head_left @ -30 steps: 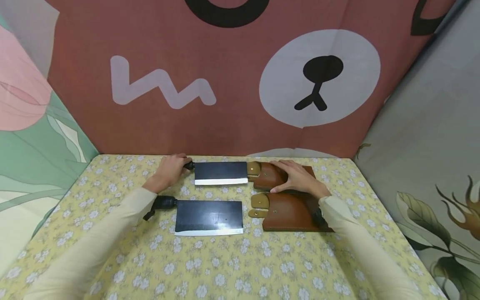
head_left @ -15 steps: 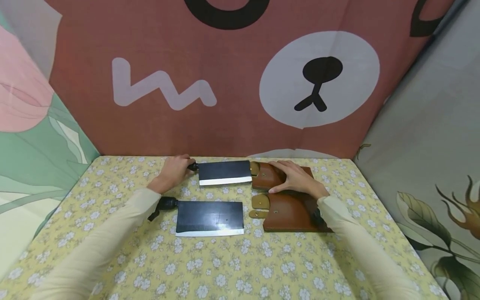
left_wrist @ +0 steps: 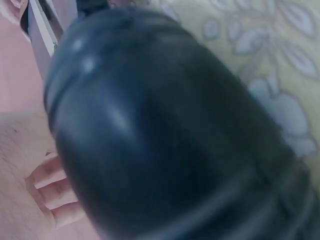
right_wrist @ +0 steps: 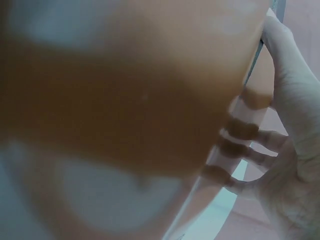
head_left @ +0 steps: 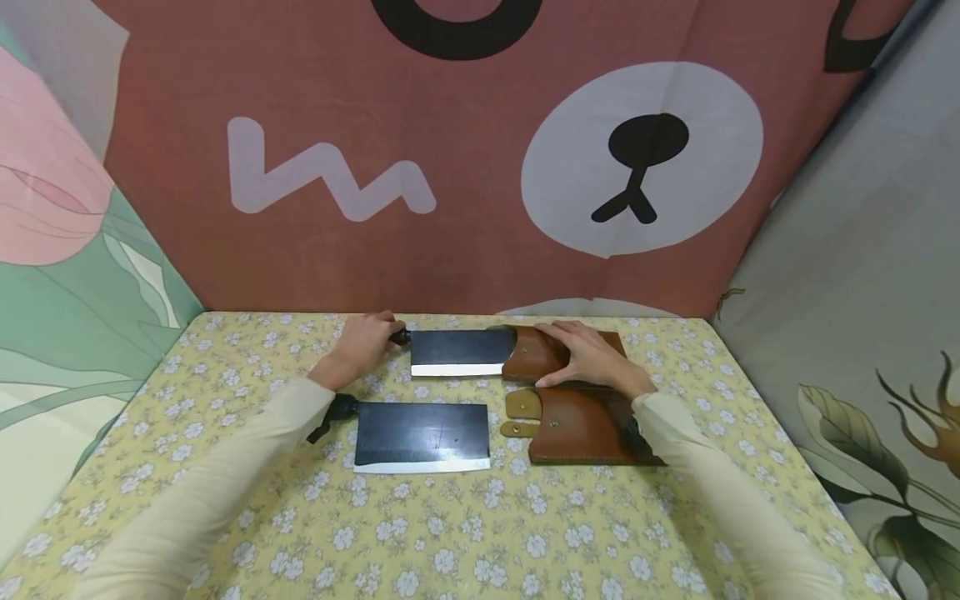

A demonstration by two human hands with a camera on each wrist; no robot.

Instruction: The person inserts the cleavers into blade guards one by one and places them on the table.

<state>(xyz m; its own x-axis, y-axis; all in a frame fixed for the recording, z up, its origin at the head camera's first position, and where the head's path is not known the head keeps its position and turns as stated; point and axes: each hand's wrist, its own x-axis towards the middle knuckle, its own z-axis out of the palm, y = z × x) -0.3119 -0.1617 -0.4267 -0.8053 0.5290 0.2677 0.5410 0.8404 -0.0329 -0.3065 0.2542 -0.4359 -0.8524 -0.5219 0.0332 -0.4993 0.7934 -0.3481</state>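
Observation:
In the head view, my left hand (head_left: pixel 367 343) grips the black handle (head_left: pixel 401 337) of the far cleaver (head_left: pixel 459 350). The end of its dark blade, with a bright edge toward me, sits inside the mouth of a brown leather sheath (head_left: pixel 528 357). My right hand (head_left: pixel 588 357) spans that sheath, thumb at the near side and fingers over the far side. In the right wrist view, curled fingers (right_wrist: pixel 242 131) show beside a blurred brown surface (right_wrist: pixel 120 110). A dark rounded handle (left_wrist: pixel 150 130) fills much of the left wrist view.
A second cleaver (head_left: pixel 422 435) lies nearer me, its handle (head_left: pixel 341 407) beside my left forearm. To its right lies a second brown sheath (head_left: pixel 585 429) with tan straps (head_left: pixel 521 406), partly under my right wrist. Fabric walls (head_left: pixel 337 258) enclose the flowered tabletop (head_left: pixel 420 533).
My left hand has moved right with the far cleaver, and its blade end has gone into the sheath, covering the sheath's tan strap. My right hand has stayed on the sheath.

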